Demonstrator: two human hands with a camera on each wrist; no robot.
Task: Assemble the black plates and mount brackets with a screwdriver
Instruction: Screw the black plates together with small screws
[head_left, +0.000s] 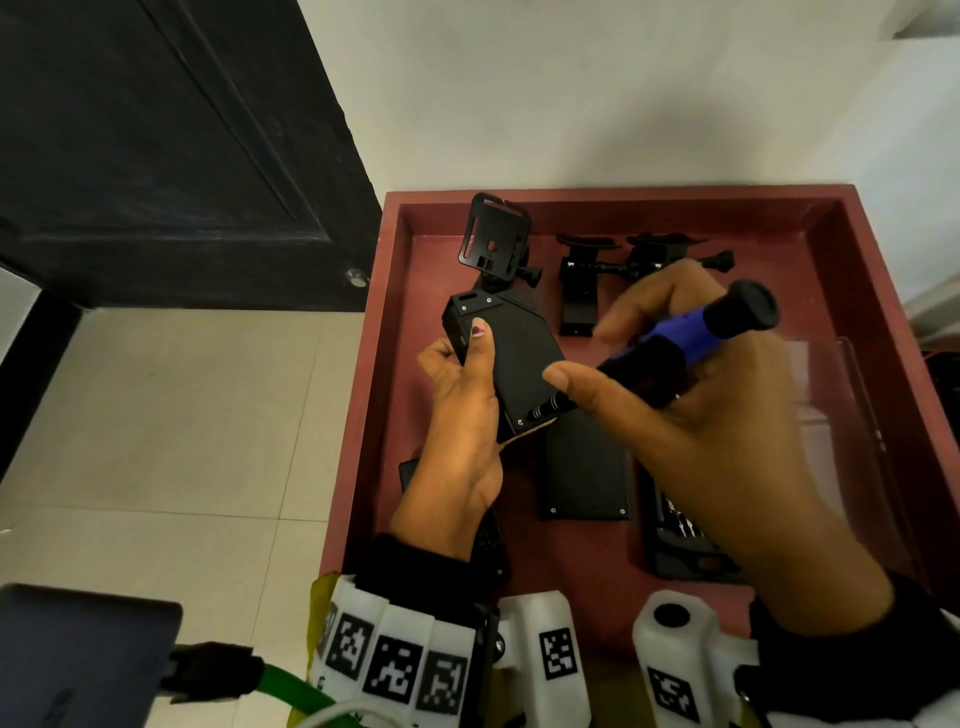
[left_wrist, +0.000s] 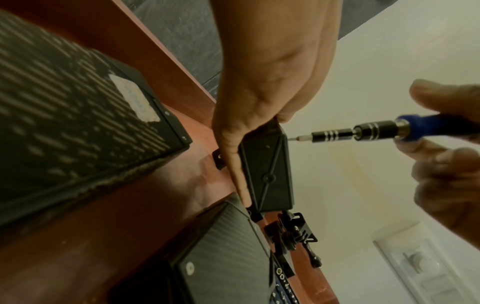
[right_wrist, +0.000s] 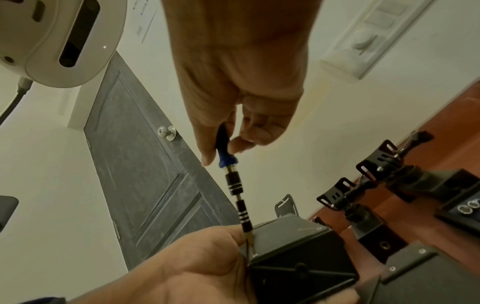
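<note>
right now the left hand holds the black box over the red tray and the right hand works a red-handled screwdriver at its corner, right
Not quite: the screwdriver handle is blue and black, as the head view shows. The left hand does hold the black box over the red tray, right hand working its corner.

A room in a home, it seems: a dark panelled door (head_left: 156, 156) with a round knob (right_wrist: 167, 132) left of the fingers, pale floor tiles (head_left: 171, 415) beneath it, plain white walls (head_left: 597, 88) beyond, and a wall switch plate (left_wrist: 426, 267) with a dial.
</note>
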